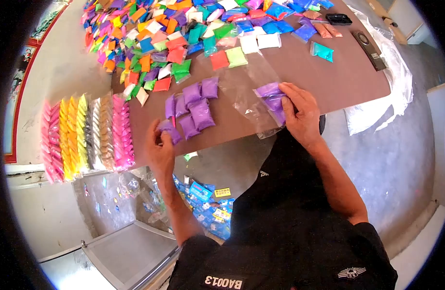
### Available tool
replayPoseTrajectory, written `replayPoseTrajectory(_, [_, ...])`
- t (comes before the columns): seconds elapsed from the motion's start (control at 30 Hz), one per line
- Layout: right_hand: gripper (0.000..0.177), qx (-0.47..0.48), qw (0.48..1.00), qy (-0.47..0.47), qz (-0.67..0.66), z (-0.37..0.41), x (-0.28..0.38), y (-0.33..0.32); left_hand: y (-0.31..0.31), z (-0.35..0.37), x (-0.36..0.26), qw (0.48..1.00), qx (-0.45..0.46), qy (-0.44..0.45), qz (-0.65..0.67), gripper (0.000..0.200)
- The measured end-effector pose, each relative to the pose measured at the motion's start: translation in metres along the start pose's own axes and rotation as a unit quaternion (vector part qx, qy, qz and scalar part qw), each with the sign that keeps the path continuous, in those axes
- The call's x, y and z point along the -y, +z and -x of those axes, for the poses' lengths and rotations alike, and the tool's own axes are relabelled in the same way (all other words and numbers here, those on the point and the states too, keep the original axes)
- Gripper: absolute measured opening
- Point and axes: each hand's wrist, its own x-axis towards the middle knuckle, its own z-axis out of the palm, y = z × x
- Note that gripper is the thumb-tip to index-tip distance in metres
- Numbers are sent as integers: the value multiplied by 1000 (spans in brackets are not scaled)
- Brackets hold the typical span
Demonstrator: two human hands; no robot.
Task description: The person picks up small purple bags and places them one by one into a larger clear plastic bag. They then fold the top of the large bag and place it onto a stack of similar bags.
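Note:
My left hand pinches a small purple powder packet at the near edge of the brown table. Several more purple packets lie in a loose group just beyond it. My right hand presses on a clear plastic bag that has a few purple packets inside, its fingers resting on them.
A big heap of small coloured packets covers the far left of the table. Rows of bundled packets in pink, yellow and brown lie on the floor at left. Two black devices sit at the far right. Printed wrappers lie under the table.

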Motion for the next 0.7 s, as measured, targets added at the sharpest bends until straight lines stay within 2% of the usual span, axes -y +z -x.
replayPoseTrajectory(0.03, [31,0,1000,0,4,0,-1,1,-1,2,-16,1000,2,0,3,42])
replayPoseTrajectory(0.1, [30,-8,1000,-1,-2,0,-1,2,2,8,-38,991,11,-27,130,40])
replayPoseTrajectory(0.17, [30,-7,1000,7,-8,1,0,2,25,13,-42,987,13,-6,163,41])
replayPoseTrajectory(0.33, [30,-11,999,26,-28,3,0,-3,98,17,-81,957,129,-84,246,37])
replayPoseTrajectory(0.5, [30,-24,997,45,-57,2,1,-6,146,9,-86,962,154,-59,219,35])
replayPoseTrajectory(0.63, [33,-28,996,63,-57,3,3,-6,170,15,-94,968,124,-43,213,31])
replayPoseTrajectory(0.7, [36,-13,996,67,-50,0,1,-7,175,17,-96,984,122,73,104,24])
